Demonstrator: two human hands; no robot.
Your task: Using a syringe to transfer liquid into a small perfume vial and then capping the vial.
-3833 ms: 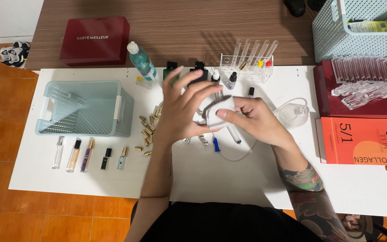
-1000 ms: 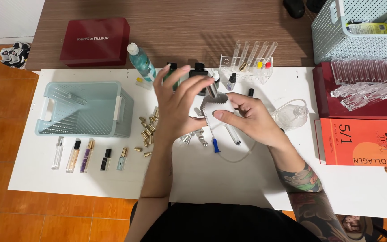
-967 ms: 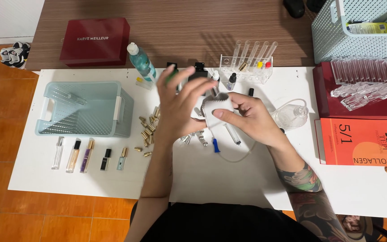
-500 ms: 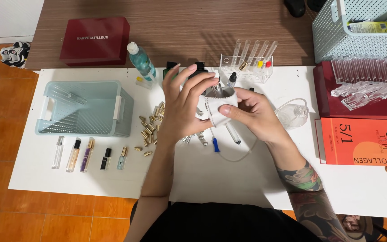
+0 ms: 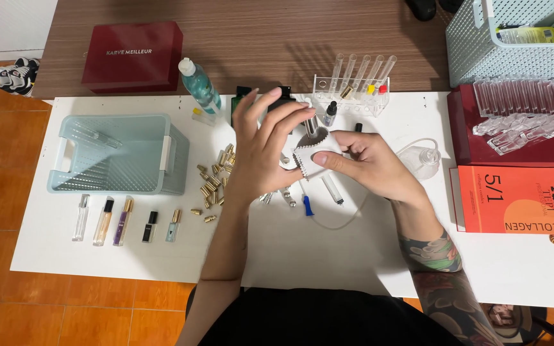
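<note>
My left hand [image 5: 261, 150] and my right hand [image 5: 370, 165] meet above the middle of the white table [image 5: 328, 256]. A small white cloth with a zigzag edge [image 5: 308, 159] is pinched between my right thumb and fingers. It is wrapped around the lower part of a small clear glass vial [image 5: 310, 125]. The fingertips of my left hand grip the vial's top from the left. Most of the vial is hidden by the cloth and fingers.
A pale blue basket [image 5: 120, 154] stands at the left, with a row of small perfume vials [image 5: 126, 221] in front of it. Gold caps [image 5: 213, 182], a syringe [image 5: 331, 190], a tube rack [image 5: 354, 83], a teal bottle [image 5: 199, 84] and an orange box [image 5: 520, 200] surround my hands.
My left hand, spread open and raised a second ago, has come down and closed its fingertips on the vial. My right hand kept the cloth in place.
</note>
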